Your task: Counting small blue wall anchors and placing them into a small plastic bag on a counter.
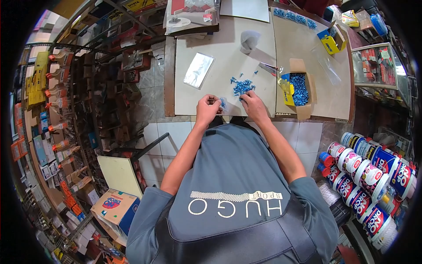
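My left hand (208,109) grips a small clear plastic bag (224,103) with a few blue screws inside, close to the table's near edge. At the near side of a loose pile of blue screws (243,86), my right hand (254,105) has its fingertips pinched together on screws; how many is hidden. A few single screws (241,75) lie just beyond the pile. Right of it stands an opened yellow and blue cardboard box (307,114) full of blue screws (299,88). A stack of clear plastic bags (199,70) lies flat to the left.
A stapler (267,68) lies beyond the pile, and a translucent cup (248,42) stands farther back. Several filled screw bags (294,17) line the far edge, near a second yellow box (330,43). Paint buckets (372,178) stand at my right; stocked shelves (62,109) rise at left.
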`<action>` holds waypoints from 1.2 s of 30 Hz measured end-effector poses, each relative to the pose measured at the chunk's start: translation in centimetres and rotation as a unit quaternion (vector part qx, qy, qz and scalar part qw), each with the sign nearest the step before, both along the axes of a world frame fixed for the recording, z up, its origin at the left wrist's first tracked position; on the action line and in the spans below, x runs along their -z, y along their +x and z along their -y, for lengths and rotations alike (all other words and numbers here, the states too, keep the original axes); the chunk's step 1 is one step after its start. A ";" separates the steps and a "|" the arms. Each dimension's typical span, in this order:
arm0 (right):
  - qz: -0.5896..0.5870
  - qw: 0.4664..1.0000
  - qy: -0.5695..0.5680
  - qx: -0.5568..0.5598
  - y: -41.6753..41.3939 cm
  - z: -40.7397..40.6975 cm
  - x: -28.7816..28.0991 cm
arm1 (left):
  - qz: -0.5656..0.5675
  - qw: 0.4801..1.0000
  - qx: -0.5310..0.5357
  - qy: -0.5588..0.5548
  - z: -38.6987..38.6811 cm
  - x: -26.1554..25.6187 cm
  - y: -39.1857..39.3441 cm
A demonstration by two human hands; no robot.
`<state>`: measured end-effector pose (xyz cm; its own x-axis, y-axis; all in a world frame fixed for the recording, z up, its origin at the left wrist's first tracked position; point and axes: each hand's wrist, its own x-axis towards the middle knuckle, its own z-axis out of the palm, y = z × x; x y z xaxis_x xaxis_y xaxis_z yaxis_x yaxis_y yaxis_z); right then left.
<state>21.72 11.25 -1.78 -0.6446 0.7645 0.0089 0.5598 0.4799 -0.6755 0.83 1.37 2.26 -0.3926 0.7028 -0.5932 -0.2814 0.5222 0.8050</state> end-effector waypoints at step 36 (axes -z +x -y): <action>-0.129 0.968 -0.158 0.143 -3.0 0.6 -4.5 | -0.002 1.000 -0.001 0.003 0.0 0.6 -0.4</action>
<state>18.74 10.70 2.76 -0.4132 0.9025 -0.1218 0.4326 0.0768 -0.8983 0.46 1.36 1.69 -0.3961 0.7058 -0.5874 -0.2799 0.5165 0.8093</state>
